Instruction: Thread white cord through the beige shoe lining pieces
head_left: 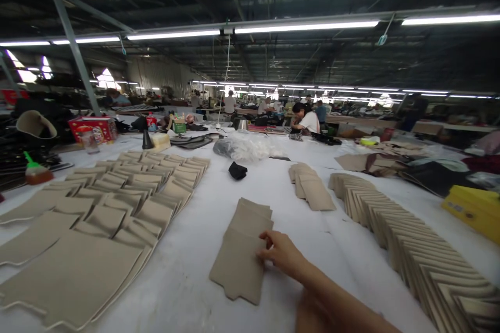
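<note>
My right hand [282,254] reaches in from the lower right. Its fingers are curled, with thumb and fingertips at the right edge of a beige cut panel [240,263]. That panel lies flat on the white table and has a notched near edge. It overlaps other beige pieces [252,213] just beyond it. Nothing shows of my left hand. To the left, overlapping rows of beige panels [74,270] fan across the table. A small group of beige pieces [314,190] lies right of centre, and a long fanned row of panels [410,234] curves along the right.
Behind the panels sit a crumpled black item [237,170] and clear plastic wrap [250,146]. A green-capped bottle [37,170] and a red box [94,129] stand at left. At the right edge is a yellow box [474,210]. A person [308,119] works farther back.
</note>
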`<state>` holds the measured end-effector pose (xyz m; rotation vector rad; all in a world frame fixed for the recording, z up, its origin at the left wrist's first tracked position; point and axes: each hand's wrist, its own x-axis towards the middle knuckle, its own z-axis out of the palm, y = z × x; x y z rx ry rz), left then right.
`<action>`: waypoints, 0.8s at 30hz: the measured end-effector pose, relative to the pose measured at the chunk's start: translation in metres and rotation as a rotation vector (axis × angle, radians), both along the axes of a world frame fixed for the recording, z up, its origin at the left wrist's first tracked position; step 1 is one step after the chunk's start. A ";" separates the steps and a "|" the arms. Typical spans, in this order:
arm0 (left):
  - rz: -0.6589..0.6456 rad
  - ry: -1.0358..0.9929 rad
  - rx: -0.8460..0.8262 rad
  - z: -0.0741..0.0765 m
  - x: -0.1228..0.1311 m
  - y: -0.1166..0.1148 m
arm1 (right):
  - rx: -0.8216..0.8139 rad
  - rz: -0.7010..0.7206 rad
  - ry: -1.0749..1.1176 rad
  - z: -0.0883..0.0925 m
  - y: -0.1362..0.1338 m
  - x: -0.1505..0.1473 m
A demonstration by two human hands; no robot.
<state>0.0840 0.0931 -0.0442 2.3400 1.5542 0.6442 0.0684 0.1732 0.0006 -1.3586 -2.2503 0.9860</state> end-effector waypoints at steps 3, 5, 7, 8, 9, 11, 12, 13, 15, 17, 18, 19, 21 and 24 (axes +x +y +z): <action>-0.008 0.036 -0.186 0.014 -0.039 -0.041 | -0.123 0.003 0.057 -0.004 -0.012 -0.005; -0.043 0.015 -0.271 0.034 -0.079 -0.065 | -0.207 0.037 0.119 0.000 -0.027 0.004; -0.044 -0.046 -0.300 0.060 -0.124 -0.082 | -0.302 0.095 0.176 0.008 -0.048 0.019; 0.022 -0.107 -0.276 0.073 -0.144 -0.088 | -0.353 0.131 0.198 0.012 -0.060 0.028; 0.207 -0.228 -0.220 0.085 -0.161 -0.091 | -0.405 0.168 0.214 0.015 -0.074 0.036; 0.329 -0.286 -0.219 0.097 -0.182 -0.095 | -0.509 0.231 0.235 0.019 -0.101 0.051; 0.309 -0.320 -0.304 0.098 -0.187 -0.096 | -0.554 0.251 0.242 0.019 -0.114 0.057; 0.252 -0.346 -0.410 0.094 -0.187 -0.097 | -0.591 0.261 0.247 0.019 -0.126 0.062; 0.115 -0.404 -0.630 0.081 -0.181 -0.101 | -0.650 0.258 0.260 0.015 -0.148 0.070; 0.016 -0.454 -0.790 0.066 -0.172 -0.107 | -0.704 0.234 0.269 0.011 -0.165 0.078; -0.015 -0.475 -0.855 0.060 -0.168 -0.110 | -0.729 0.219 0.272 0.008 -0.173 0.081; -0.037 -0.493 -0.914 0.056 -0.165 -0.114 | -0.751 0.206 0.271 0.006 -0.180 0.085; -0.061 -0.515 -1.014 0.051 -0.161 -0.118 | -0.778 0.189 0.268 0.002 -0.192 0.092; -0.079 -0.530 -1.137 0.048 -0.157 -0.122 | -0.812 0.190 0.241 0.000 -0.206 0.100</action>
